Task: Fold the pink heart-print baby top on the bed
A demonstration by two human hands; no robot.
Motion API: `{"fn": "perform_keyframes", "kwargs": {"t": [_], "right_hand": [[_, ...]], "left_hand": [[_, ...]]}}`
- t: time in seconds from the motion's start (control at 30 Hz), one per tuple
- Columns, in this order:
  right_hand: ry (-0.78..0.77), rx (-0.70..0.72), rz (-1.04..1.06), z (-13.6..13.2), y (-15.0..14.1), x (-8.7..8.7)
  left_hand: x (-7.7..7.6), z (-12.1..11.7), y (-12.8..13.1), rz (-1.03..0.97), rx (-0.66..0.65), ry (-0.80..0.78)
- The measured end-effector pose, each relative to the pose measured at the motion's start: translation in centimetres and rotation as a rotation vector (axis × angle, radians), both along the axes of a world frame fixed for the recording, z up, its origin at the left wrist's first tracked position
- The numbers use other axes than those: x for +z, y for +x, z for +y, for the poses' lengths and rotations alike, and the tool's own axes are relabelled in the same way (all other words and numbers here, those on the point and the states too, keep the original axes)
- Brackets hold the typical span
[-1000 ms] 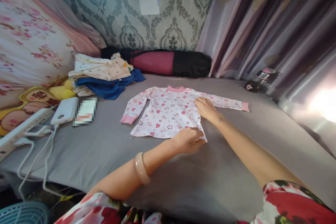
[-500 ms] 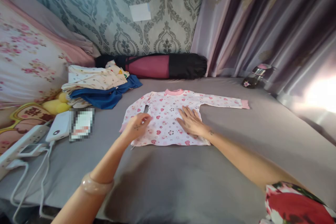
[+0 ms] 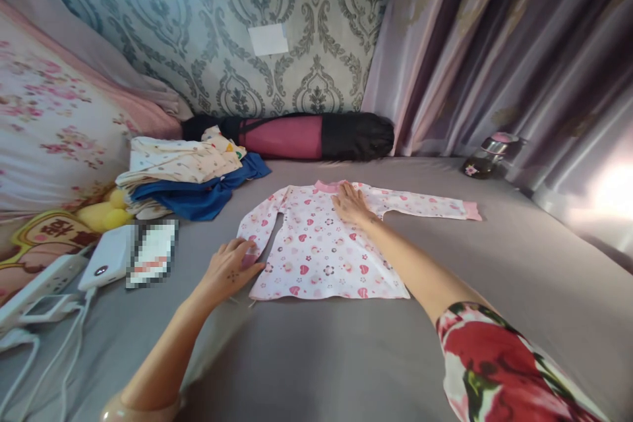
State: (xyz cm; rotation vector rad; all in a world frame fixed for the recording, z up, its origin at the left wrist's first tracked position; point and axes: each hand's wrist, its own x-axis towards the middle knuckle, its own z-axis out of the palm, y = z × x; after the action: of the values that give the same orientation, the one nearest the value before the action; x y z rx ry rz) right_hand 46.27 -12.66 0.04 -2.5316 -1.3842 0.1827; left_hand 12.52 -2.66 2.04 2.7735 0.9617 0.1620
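A child's long-sleeved shirt (image 3: 316,250), white with pink hearts and flowers, lies spread flat with its pink collar away from me. My right hand (image 3: 352,203) rests flat on the upper chest just below the collar, fingers stretched out. At the left sleeve's pink cuff is my left hand (image 3: 231,270), thumb and fingers apart, with part of the cuff showing between them. The left sleeve angles down beside the body of the shirt, while the right sleeve stretches straight out to the side.
Folded clothes (image 3: 182,161) lie over a blue garment (image 3: 192,196) at the back left. Nearby are a white power bank (image 3: 109,254), a power strip (image 3: 44,290) and cables. A black and maroon roll (image 3: 287,137) lines the wall. A bottle (image 3: 489,155) stands by the curtain.
My right hand has slid up the shirt from its middle to near the collar. My left hand has moved from the shirt's side out to the left cuff, its fingers spreading.
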Motion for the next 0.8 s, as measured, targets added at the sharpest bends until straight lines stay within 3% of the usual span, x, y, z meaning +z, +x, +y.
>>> {"fn": "perform_keyframes", "kwargs": {"t": [0.2,0.4,0.53,0.63,0.8], "right_hand": [[0.006,-0.062,0.003,1.6,0.6,-1.2],[-0.024,-0.072,-0.023,1.4,-0.2,-0.4],[0.074,0.09,-0.117,2.2,-2.8,0.1],[0.052,0.199,-0.046,3.6,-4.6,0.2],[0.027,0.155,-0.017,6.3,-5.0,-0.2]], "left_hand": [[0.4,0.3,-0.5,0.025,-0.087,0.01],[1.3,-0.1,-0.4,0.055,-0.088,-0.014],[1.7,0.3,-0.4,-0.021,0.011,-0.114],[2.1,1.5,-0.6,-0.122,0.082,-0.173],[3.0,4.7,-1.4,-0.376,0.337,-0.173]]}}
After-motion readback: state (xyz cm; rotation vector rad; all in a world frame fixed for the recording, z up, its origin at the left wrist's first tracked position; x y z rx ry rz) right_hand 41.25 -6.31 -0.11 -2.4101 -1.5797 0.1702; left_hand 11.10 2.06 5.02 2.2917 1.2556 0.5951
